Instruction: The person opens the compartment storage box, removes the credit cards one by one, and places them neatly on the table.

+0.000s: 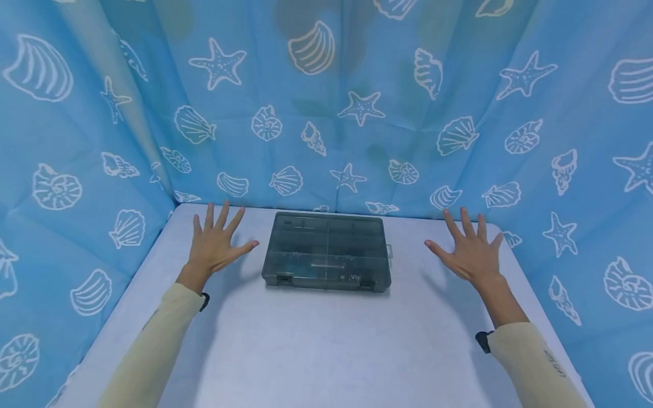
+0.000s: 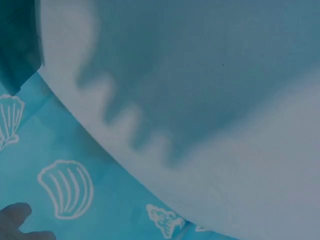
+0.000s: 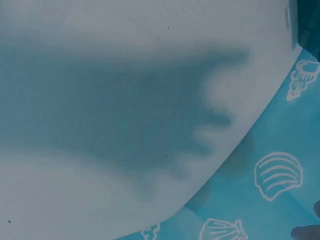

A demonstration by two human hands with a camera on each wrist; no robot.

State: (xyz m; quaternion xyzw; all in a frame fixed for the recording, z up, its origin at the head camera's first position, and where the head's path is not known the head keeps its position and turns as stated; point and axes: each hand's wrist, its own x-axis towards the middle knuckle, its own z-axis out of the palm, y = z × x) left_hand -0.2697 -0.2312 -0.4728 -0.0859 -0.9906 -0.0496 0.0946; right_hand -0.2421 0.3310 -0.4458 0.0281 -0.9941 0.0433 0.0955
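A dark translucent plastic case with a divided interior lies closed near the back of the white table, latches toward me. A small light-coloured item shows dimly through its lid. My left hand is spread out to the left of the case, palm down, holding nothing. To the right of the case, my right hand is likewise spread with fingers straight and holds nothing. Both hands cast shadows on the table. In the left wrist view only fingertips appear at the lower left corner, and a corner of the case above.
A blue curtain with white shells and starfish rises behind the table and along both sides. The white tabletop stretches in front of the case. A pale hanging tab sticks out at the case's right side.
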